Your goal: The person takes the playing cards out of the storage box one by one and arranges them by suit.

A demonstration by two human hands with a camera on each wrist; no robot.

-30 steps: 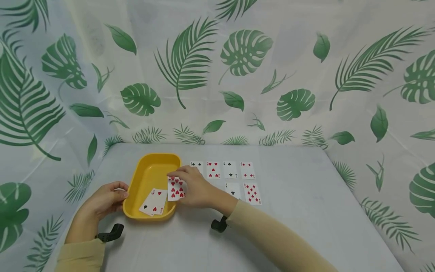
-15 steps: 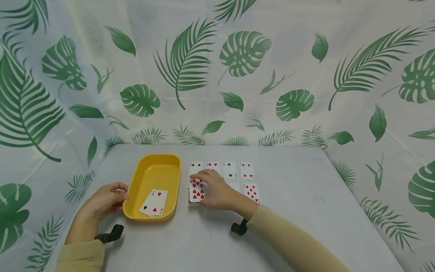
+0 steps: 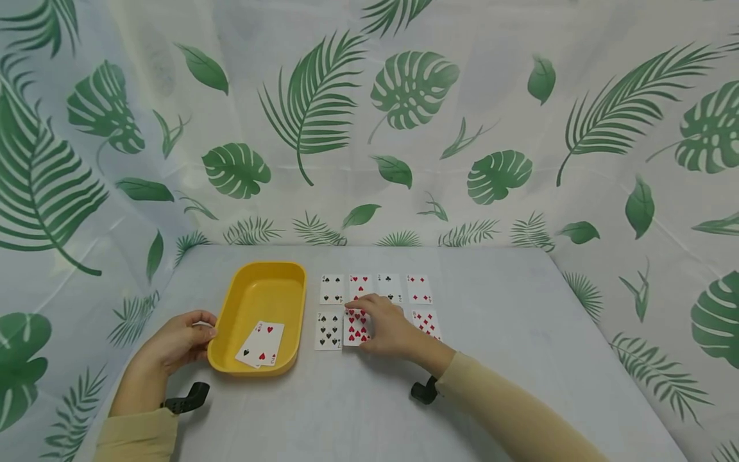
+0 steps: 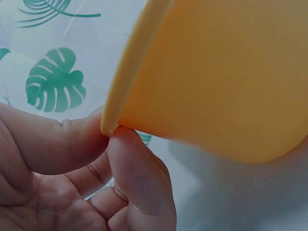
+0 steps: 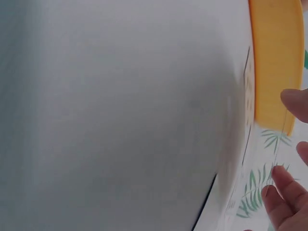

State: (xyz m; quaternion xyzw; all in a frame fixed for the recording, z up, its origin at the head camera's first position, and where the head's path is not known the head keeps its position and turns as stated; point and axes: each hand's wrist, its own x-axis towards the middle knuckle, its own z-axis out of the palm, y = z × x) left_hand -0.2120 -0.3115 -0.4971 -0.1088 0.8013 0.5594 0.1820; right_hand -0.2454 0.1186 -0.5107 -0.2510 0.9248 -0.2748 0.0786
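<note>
My left hand (image 3: 183, 340) pinches the left rim of a yellow plastic tray (image 3: 302, 301) between thumb and finger, also seen close up in the left wrist view. Two face-up playing cards overlap in the tray, the two of hearts (image 3: 267, 337) on top. My right hand (image 3: 392, 328) holds a playing card with several red hearts (image 3: 355, 330) between thumb and fingertips. It is face up, just right of the seven of spades (image 3: 328, 332). In the right wrist view the held card shows only as a thin edge.
A back row on the white table (image 3: 491, 385) has the four of spades (image 3: 331, 290), a partly covered hearts card (image 3: 359, 282), the two of clubs (image 3: 388, 282) and a diamonds card (image 3: 419, 290). Another diamonds card (image 3: 425, 322) lies in front. Leaf-printed cloth (image 3: 323, 128) hangs behind.
My right hand has carried the hearts card rightward from the tray's right edge, past the seven of spades. My left hand and the tray have stayed in place.
</note>
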